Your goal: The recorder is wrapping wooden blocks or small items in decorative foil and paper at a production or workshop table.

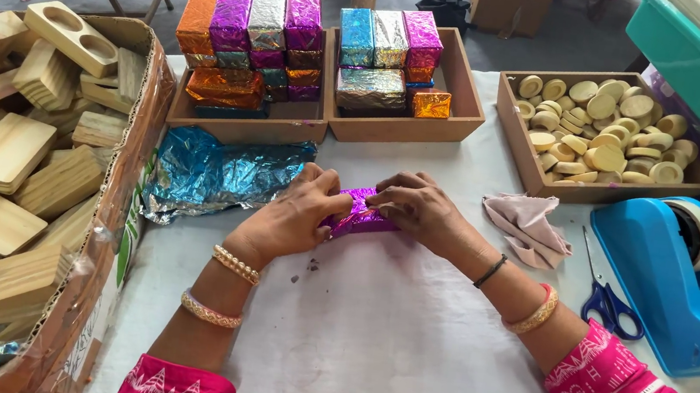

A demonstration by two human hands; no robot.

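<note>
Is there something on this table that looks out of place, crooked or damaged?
Nothing is damaged. The blue foil sheet lies crumpled beside the left hand, and a beige cloth sits bunched near the right hand. A few dark specks dot the white tablecloth.

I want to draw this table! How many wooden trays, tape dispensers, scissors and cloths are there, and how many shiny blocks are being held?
Wooden trays: 3
Blue tape dispenser: 1
Scissors: 1
Cloth: 1
Purple foil block held in both hands: 1
Total: 7
</note>
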